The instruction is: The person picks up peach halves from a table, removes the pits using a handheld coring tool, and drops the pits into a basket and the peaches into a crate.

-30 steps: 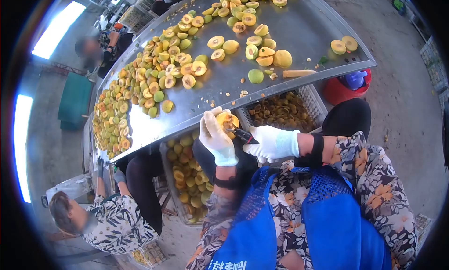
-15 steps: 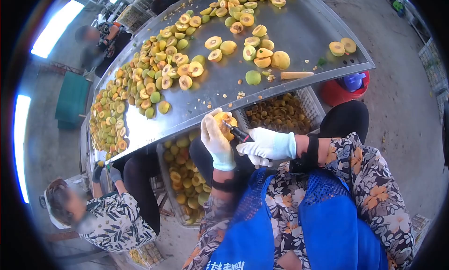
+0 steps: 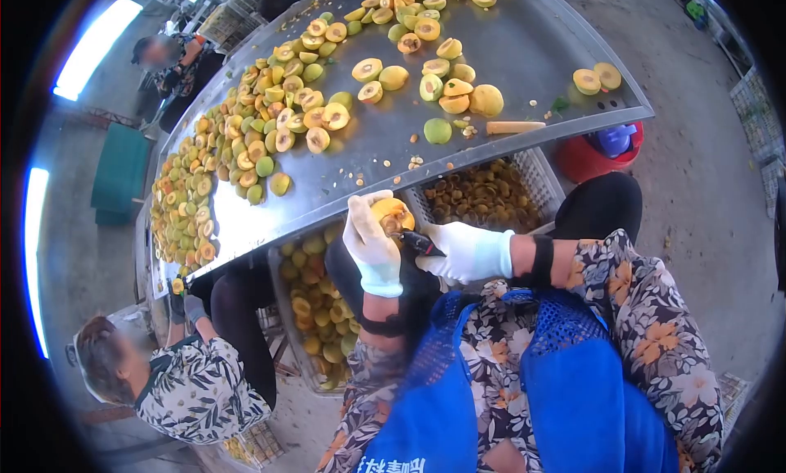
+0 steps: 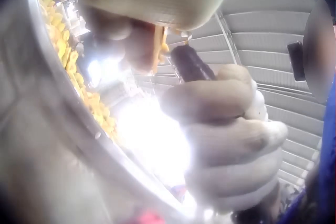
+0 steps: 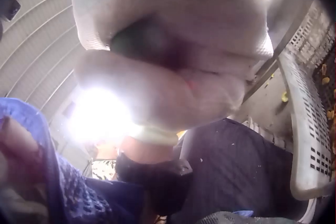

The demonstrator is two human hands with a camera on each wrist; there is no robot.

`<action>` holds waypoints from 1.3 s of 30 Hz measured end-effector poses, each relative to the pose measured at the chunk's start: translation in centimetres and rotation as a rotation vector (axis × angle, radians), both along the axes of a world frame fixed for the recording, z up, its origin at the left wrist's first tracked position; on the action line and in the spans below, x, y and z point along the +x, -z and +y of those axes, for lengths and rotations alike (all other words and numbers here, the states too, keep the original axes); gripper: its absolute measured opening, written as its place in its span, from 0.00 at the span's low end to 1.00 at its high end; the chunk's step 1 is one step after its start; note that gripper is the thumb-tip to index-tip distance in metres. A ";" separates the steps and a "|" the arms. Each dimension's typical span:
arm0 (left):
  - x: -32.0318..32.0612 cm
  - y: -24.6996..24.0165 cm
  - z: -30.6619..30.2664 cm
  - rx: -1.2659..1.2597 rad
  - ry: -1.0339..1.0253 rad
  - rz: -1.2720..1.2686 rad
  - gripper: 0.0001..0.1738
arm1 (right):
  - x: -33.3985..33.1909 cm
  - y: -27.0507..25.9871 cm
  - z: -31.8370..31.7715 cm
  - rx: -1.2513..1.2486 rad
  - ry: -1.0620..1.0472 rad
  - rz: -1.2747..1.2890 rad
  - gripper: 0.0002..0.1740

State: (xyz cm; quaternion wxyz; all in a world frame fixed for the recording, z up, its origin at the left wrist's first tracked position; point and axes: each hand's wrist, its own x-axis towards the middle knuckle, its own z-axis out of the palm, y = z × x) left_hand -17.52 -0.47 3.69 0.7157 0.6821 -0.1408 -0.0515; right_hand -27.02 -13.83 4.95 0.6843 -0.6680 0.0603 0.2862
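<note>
In a white glove, my left hand (image 3: 370,239) grips a yellow peach half (image 3: 393,215) near the table's front edge, its browned cut face showing. My right hand (image 3: 467,250), also gloved, holds a black-handled tool (image 3: 422,244) pointed at the fruit's lower edge. In the left wrist view the tool's dark handle (image 4: 191,65) sticks up out of the curled right fingers (image 4: 226,140), just below the orange rim of the fruit (image 4: 159,48). The tool's tip is hidden at the fruit in the head view. The right wrist view shows mostly the right glove (image 5: 173,92).
Many halved peaches (image 3: 246,137) heap along the metal table (image 3: 352,158), beside a tan stick (image 3: 516,127). Below its edge stand a crate of brown scraps (image 3: 528,182) and a crate of fruit (image 3: 319,309). A red bucket (image 3: 565,158) stands right; another person (image 3: 201,383) sits left.
The tool's metal tip, seen against the cut face earlier, is now hidden at the fruit's lower edge. The peach half has turned slightly in the left hand; both hands keep their hold.
</note>
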 end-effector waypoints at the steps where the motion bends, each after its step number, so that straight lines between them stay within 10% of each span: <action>1: -0.2 -0.1 -0.1 0.001 -0.002 0.001 0.30 | 0.0 0.4 0.4 -0.062 0.028 -0.058 0.17; 8: 0.0 -0.7 -0.8 -0.095 0.290 0.095 0.36 | -0.1 -0.3 -1.7 0.534 -0.096 0.195 0.14; 18: 1.3 0.4 0.2 -0.379 0.070 0.655 0.37 | -1.1 1.9 0.9 0.179 0.101 -0.106 0.14; 24: 8.1 0.2 14.2 0.582 -0.296 -0.087 0.26 | -1.0 9.0 -2.8 0.778 0.751 0.600 0.15; 27: 11.0 -2.8 13.6 1.161 -0.165 -0.292 0.24 | -1.8 9.6 -3.1 0.656 0.544 0.646 0.13; 39: 33.5 9.4 0.7 1.312 0.066 -0.161 0.43 | -2.6 8.0 -5.0 0.177 0.648 0.303 0.17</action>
